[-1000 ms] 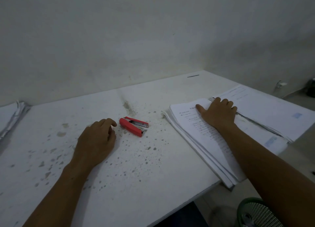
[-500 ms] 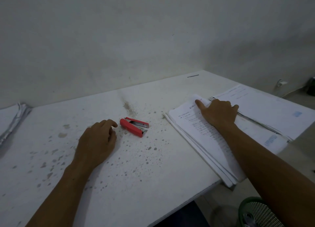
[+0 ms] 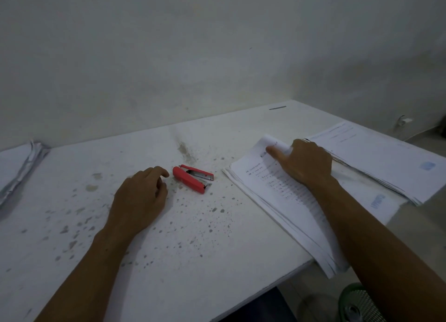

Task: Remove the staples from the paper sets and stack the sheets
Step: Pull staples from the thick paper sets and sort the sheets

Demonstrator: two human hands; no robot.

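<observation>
I am looking at the thick stack of white printed paper sets (image 3: 284,201), which is lying on the right part of the table with its near corner hanging past the table edge. My right hand (image 3: 306,162) is resting on its far end, thumb stretched out along the sheet and fingers curling round the far top corner, which is lifting and bending over; it is pinching what looks like the top set only. I am judging the paper to be light, limp and slippery sheet on sheet, so a set taken by one corner will sag, and a tug may drag its neighbours off the overhanging edge. The stapled corner should be the stiffest place to take hold, though I cannot make out a staple in this dim view.

Just beyond that hand, a second flatter pile of white sheets with small blue marks (image 3: 386,167) is lying at an angle, partly over the first.

To the left, the small red stapler with a metal underside (image 3: 193,178) is lying on the stained white tabletop (image 3: 193,237), near the stack but apart from it. My left hand (image 3: 140,201) is resting on the table just beside the stapler, fingers loosely curled and holding nothing, not touching it.

Further out, a green wire-mesh basket (image 3: 357,302) is showing below the table edge.
</observation>
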